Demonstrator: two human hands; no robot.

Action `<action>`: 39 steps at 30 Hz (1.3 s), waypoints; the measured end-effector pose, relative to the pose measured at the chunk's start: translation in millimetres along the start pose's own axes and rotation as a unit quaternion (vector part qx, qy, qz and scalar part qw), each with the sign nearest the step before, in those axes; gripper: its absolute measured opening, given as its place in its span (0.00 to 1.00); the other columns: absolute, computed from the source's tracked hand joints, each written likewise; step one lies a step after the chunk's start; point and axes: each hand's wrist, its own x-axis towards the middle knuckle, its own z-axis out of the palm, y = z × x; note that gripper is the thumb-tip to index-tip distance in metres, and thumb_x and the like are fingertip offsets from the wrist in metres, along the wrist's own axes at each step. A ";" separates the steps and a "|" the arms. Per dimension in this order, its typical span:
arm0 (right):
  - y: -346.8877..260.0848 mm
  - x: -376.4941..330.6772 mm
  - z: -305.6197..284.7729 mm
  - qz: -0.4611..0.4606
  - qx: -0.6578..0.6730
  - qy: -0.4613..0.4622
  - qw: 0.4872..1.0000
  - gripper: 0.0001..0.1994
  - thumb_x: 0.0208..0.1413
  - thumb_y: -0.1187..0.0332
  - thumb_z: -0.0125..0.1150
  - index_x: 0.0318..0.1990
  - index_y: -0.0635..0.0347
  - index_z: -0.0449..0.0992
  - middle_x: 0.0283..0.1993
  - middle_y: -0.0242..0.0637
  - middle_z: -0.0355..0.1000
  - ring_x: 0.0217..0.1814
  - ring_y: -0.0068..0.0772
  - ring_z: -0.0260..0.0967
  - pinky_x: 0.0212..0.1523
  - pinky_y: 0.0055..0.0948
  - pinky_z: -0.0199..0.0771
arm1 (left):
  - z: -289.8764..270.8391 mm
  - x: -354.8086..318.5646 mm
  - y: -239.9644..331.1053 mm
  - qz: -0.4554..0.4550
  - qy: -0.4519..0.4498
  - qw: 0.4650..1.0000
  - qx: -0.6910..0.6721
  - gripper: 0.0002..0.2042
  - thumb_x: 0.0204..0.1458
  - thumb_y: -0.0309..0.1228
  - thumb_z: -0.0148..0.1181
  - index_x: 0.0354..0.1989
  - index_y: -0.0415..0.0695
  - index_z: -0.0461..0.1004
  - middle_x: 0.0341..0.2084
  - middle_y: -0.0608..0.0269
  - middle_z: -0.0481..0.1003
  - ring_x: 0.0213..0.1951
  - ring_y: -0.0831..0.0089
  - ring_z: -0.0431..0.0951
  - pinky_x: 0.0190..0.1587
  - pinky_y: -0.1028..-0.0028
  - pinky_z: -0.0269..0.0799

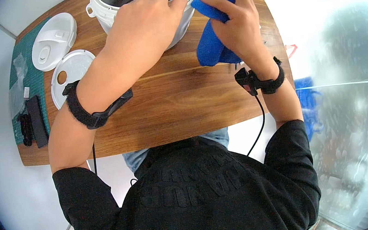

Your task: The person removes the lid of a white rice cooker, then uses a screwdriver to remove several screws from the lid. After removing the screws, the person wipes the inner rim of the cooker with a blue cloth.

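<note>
A round white tub (108, 13) with a grey interior and a small looped lug stands at the far edge of the wooden table. My left hand (148, 19) is bent over its near rim, fingers curled, with the fingertips hidden. A folded blue cloth (210, 46) is gripped in my right hand (238, 22), between thumb and fingers. The upper fold of the cloth is at the tub's right side, and its lower part hangs over the table.
At the left lie a white lid (54, 41) with a moulded grip and a white disc (67, 92) with a round hole. A green cutting mat (41, 82) carries a clear plastic bag (18, 85), a black bar (37, 121) and a coiled black cable (26, 130). Glass panels stand right of the table.
</note>
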 end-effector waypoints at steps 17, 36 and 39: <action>-19.2 -1.6 4.1 -0.055 0.029 0.022 0.998 0.21 0.36 0.77 0.68 0.42 0.48 0.86 0.47 0.41 0.73 0.47 0.50 0.71 0.47 0.44 0.77 | 0.1 -0.9 -0.3 0.002 0.006 1.000 0.001 0.26 0.49 0.21 0.60 0.60 0.44 0.71 0.42 0.57 0.73 0.47 0.57 0.78 0.45 0.63 0.79; -20.4 11.7 5.7 -0.047 0.040 0.027 0.998 0.20 0.37 0.77 0.67 0.41 0.47 0.86 0.48 0.40 0.73 0.50 0.50 0.71 0.48 0.43 0.77 | -1.1 1.7 -7.1 0.034 0.065 0.997 0.015 0.15 0.49 0.24 0.65 0.47 0.44 0.77 0.35 0.60 0.77 0.41 0.64 0.83 0.38 0.70 0.83; -32.8 6.4 8.6 -0.084 0.038 0.023 0.995 0.20 0.34 0.77 0.68 0.40 0.47 0.86 0.49 0.40 0.73 0.49 0.49 0.71 0.48 0.42 0.77 | -2.6 1.0 -4.9 -0.007 0.002 1.000 -0.015 0.24 0.47 0.22 0.64 0.56 0.46 0.74 0.42 0.60 0.75 0.47 0.59 0.79 0.44 0.62 0.80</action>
